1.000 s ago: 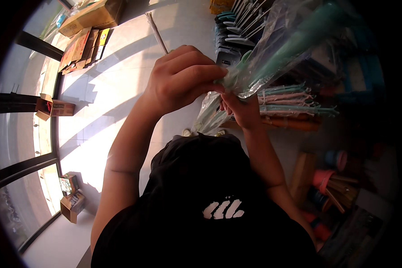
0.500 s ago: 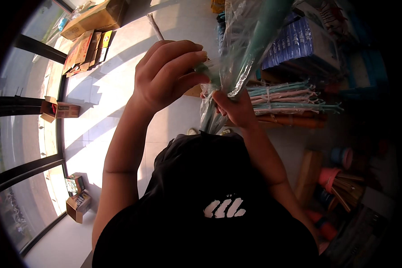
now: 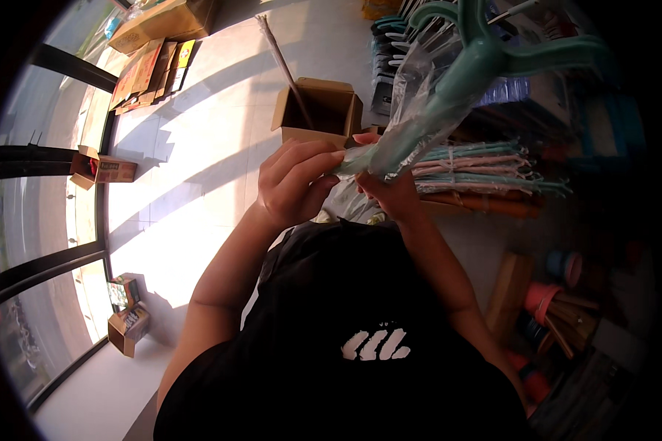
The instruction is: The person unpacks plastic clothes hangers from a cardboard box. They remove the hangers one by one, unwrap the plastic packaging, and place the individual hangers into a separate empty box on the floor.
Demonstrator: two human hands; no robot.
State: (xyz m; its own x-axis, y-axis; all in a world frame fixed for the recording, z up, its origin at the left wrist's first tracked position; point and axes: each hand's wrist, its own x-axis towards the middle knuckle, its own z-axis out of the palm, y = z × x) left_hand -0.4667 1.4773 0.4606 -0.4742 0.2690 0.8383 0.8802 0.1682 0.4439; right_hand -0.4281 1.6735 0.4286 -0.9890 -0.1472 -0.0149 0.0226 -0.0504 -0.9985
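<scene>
A mint-green plastic piece with branching curved arms (image 3: 487, 51) slants from the upper right down into my hands, its lower part inside clear crinkled plastic wrap (image 3: 412, 99). My left hand (image 3: 296, 180) is closed, fingertips pinching the twisted mint-green wrapped part. Just right of it, my right hand (image 3: 390, 184) grips the wrapped piece from below, thumb and some fingers partly hidden by the plastic. More crinkled clear wrap hangs beneath both hands toward my feet.
An open carton (image 3: 324, 103) with a pale pole (image 3: 272, 48) stands ahead. Bundled mint and pink poles (image 3: 478, 158) lie right, near stacked goods (image 3: 386, 66) and pink buckets (image 3: 541, 294). Flattened cardboard (image 3: 141, 73) and small boxes (image 3: 126, 328) sit along the glass wall (image 3: 44, 264) left.
My left hand has moved down and slightly right, and my right hand slightly down. The branched end of the mint piece has come into view at top right, and the open carton is now uncovered.
</scene>
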